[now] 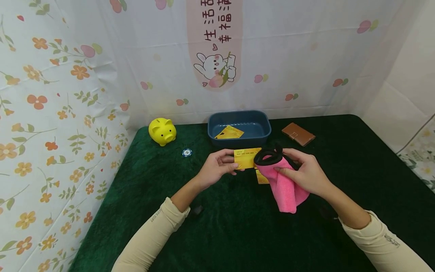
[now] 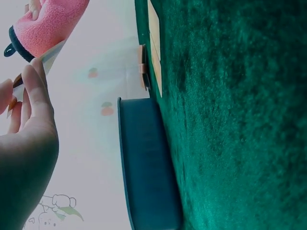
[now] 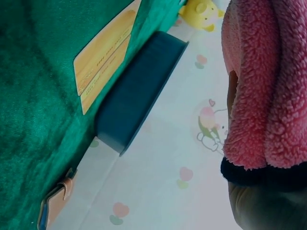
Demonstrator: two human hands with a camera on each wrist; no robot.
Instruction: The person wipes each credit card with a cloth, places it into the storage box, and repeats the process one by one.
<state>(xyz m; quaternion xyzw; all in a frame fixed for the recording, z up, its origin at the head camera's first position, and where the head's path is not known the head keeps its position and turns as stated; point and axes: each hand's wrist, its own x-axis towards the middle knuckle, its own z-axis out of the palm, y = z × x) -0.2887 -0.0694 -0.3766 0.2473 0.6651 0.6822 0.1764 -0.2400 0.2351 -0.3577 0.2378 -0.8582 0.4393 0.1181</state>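
left hand (image 1: pixel 216 169): the yellow card (image 1: pixel 244 158) is pinched at one end by thumb and fingers, perhaps so its face is left bare.
right hand (image 1: pixel 308 172): the pink cloth (image 1: pixel 284 190) is gripped in a bunch, maybe against flopping; the card's other end is hidden by it.
table cards (image 3: pixel 101 57): laid flat on the green table (image 1: pixel 221 234).
blue box (image 1: pixel 239 142): loose cards (image 1: pixel 232 132) are held there, likely against sliding.

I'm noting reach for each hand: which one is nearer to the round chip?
Left. In the head view, the left hand, holding a yellow card, is right of the round chip; the right hand, gripping the pink cloth, is farther right.
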